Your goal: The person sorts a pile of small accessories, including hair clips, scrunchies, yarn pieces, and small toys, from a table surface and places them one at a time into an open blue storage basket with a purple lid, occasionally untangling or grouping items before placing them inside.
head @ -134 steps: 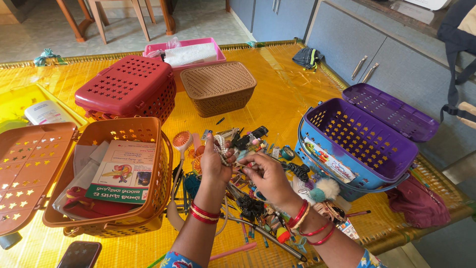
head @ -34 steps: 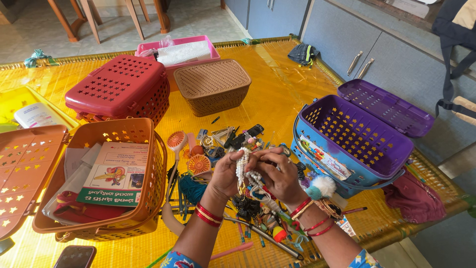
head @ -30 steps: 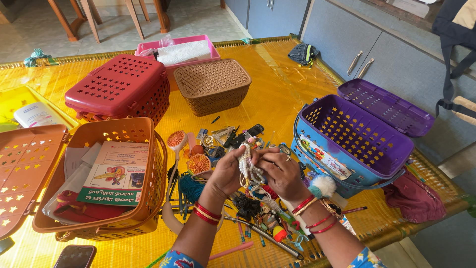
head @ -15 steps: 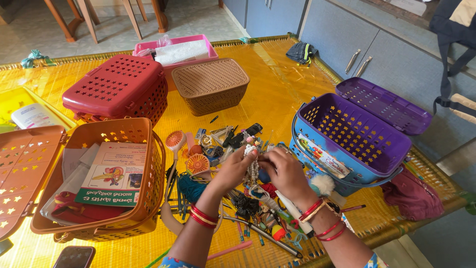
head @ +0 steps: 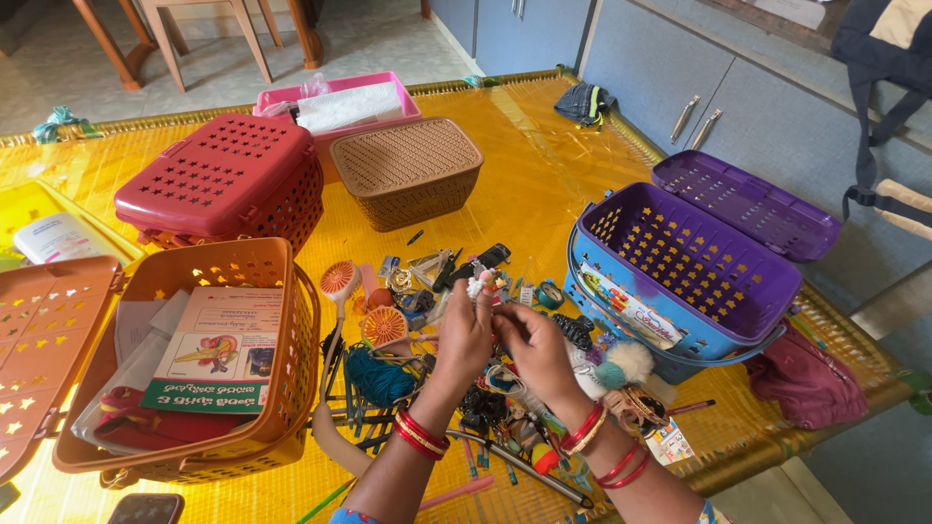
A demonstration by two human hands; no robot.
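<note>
My left hand (head: 464, 335) has its grip closed on a string of white beads (head: 480, 284), lifted just above the heap of small trinkets (head: 466, 388) in the middle of the worktop (head: 534, 175). My right hand (head: 537, 347) sits just beside it, fingers curled in toward the left palm, but I cannot tell whether that grip holds anything. The open orange basket (head: 291, 320) stands to the left, the blue-and-purple basket (head: 680, 281) to the right.
</note>
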